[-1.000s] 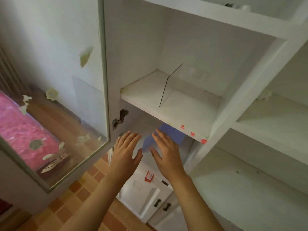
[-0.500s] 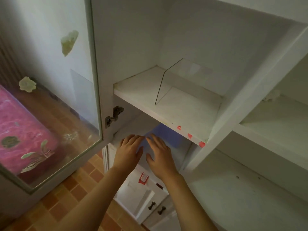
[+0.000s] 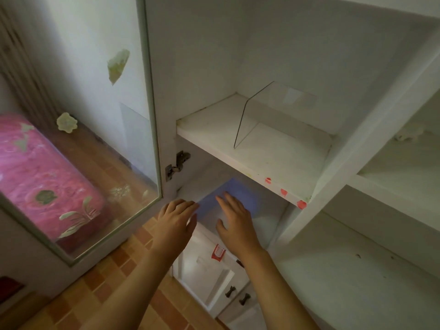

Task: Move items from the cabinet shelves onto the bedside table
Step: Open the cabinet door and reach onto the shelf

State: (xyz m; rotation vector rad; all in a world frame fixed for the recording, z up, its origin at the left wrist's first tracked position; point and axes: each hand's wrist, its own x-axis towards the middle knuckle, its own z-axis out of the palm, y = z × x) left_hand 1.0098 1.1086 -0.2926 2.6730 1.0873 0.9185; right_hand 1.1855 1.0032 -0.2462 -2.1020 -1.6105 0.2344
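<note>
Open white cabinet (image 3: 273,55), seen from the head camera. The glass door (image 3: 78,144) stood swung out to the left on its hinge (image 3: 177,164). The upper shelf (image 3: 262,148) carried only a clear bent acrylic divider (image 3: 266,115), standing upright toward the shelf's rear right; three red stickers (image 3: 283,192) marked the shelf's front edge near its right corner.

In the compartment below that shelf lay a flat blue sheet-like item (image 3: 235,194) — blurred, its exact kind could not be told — set toward the compartment's front left. Both hands reached into this compartment, palms down. The left hand (image 3: 177,217) was at the item's left edge, fingers extended and close together; whether its fingertips touched the item could not be told. The right hand (image 3: 234,219) lay over the item's front part, fingers straight and slightly apart, thumb spread to the left — contact looked likely but could not be confirmed. Neither hand was curled round anything.

The compartments to the right (image 3: 392,167) showed no clear contents. Below, closed lower doors with dark handles (image 3: 237,295) bore a red-and-white label (image 3: 218,252). Through the door glass, a pink floral bedcover (image 3: 40,177) appeared above a tiled floor (image 3: 100,289).
</note>
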